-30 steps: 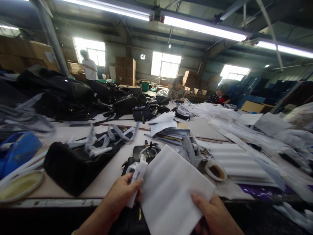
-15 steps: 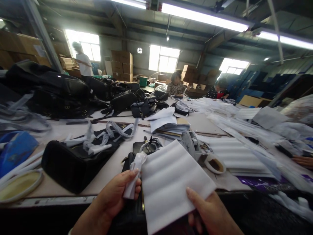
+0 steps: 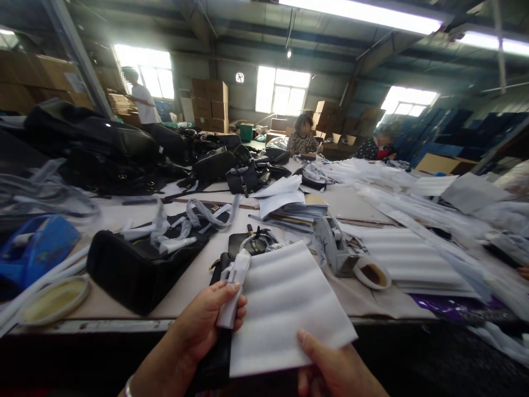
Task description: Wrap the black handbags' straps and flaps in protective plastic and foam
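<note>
pinching a white-wrapped strip (image 3: 235, 286) between thumb and curled fingers, the left hand (image 3: 206, 317) has kept its grip over the last 0.5 s, its forearm slanting up from the lower left. below it a black bag (image 3: 223, 344) shows in front of the desk (image 3: 182, 286), partly hidden by the white foam sheet (image 3: 285, 309) just to the right. that sheet has turned, its lower edge now nearer to level, so it seems better lined up with the bag; whether they touch i cannot tell. the right hand (image 3: 330, 361) has moved inward, nearer the left; its thumb presses the sheet's upper face by the lower edge, fingers bent beneath and partly hidden. farther right, a grey tape dispenser (image 3: 339, 248) stands apart from the 2 hands.
</note>
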The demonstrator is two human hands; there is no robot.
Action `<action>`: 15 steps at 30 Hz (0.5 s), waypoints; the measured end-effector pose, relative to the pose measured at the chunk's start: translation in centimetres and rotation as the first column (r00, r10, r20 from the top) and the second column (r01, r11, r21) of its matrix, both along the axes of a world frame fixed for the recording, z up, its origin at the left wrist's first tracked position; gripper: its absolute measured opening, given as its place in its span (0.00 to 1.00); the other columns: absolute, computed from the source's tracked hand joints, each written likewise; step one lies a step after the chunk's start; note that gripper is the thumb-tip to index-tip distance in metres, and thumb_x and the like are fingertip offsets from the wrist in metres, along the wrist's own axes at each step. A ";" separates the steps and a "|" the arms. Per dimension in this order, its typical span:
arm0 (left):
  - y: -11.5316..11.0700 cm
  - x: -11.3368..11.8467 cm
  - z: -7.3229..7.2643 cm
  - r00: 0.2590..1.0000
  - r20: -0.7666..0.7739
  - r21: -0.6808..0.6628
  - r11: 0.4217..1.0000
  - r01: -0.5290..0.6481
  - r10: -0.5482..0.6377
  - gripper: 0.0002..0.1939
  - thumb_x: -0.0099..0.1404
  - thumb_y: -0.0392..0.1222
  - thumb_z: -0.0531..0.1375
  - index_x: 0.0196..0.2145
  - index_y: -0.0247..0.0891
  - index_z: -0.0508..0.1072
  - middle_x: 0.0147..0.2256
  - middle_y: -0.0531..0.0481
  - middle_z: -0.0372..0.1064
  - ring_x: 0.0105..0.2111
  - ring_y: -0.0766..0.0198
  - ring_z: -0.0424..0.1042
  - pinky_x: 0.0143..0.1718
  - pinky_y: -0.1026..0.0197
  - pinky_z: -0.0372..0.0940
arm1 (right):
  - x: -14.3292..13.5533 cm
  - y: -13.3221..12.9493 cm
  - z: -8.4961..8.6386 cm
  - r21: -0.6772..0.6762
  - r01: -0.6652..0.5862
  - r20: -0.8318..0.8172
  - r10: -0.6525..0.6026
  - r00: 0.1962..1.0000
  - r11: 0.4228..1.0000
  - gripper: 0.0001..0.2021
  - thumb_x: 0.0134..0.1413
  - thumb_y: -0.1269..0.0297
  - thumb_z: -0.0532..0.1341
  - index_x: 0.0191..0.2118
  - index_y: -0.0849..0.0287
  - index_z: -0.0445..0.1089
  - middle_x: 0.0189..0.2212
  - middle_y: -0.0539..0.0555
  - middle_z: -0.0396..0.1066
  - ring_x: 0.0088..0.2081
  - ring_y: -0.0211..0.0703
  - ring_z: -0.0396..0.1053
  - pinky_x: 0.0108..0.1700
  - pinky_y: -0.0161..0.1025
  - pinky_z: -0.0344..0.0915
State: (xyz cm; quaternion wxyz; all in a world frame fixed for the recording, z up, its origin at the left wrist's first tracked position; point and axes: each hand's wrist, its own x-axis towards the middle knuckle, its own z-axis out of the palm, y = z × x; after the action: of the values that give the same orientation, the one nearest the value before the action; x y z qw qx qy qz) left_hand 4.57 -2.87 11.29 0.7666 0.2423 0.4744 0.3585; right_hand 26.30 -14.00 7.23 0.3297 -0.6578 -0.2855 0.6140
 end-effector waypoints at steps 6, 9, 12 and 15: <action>0.0 -0.3 0.1 0.999 0.040 -0.020 1.000 0.007 -0.006 0.14 0.56 0.40 0.70 0.34 0.34 0.69 0.25 0.50 0.71 0.21 0.65 0.72 0.20 0.67 0.67 | 6.9 0.9 5.2 0.580 0.077 0.531 -0.448 0.719 0.811 0.23 0.56 0.47 0.64 0.48 0.61 0.74 0.38 0.59 0.80 0.42 0.55 0.78 0.42 0.44 0.77; 0.1 -0.3 -0.1 0.999 0.046 -0.021 1.000 0.003 -0.002 0.15 0.55 0.41 0.71 0.34 0.34 0.69 0.25 0.50 0.71 0.21 0.65 0.72 0.20 0.67 0.66 | 10.5 1.2 8.3 0.713 -0.333 0.689 -0.528 0.495 0.618 0.23 0.63 0.53 0.59 0.60 0.56 0.68 0.55 0.58 0.74 0.56 0.58 0.71 0.58 0.49 0.70; 0.0 -0.3 -0.2 0.999 0.053 -0.004 1.000 0.005 -0.005 0.15 0.54 0.41 0.71 0.34 0.34 0.70 0.25 0.50 0.71 0.21 0.65 0.71 0.20 0.67 0.65 | 11.4 1.3 9.9 0.544 -0.742 0.809 -0.480 0.339 0.393 0.23 0.67 0.64 0.51 0.65 0.51 0.64 0.63 0.53 0.66 0.64 0.53 0.63 0.67 0.49 0.57; -0.1 -0.2 -0.1 0.997 0.078 0.050 0.998 0.026 -0.030 0.12 0.55 0.41 0.70 0.32 0.33 0.72 0.23 0.51 0.70 0.19 0.67 0.68 0.19 0.67 0.63 | 10.5 1.4 10.1 0.131 -0.974 0.892 -0.451 0.036 0.183 0.25 0.65 0.70 0.52 0.65 0.52 0.64 0.64 0.53 0.64 0.66 0.53 0.59 0.71 0.51 0.44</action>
State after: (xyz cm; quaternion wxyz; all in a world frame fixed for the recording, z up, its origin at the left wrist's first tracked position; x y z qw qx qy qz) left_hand 4.33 -2.92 11.15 0.7835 0.2533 0.4317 0.3682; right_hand 36.78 -12.59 17.37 0.1584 -0.4061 -0.8761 -0.2060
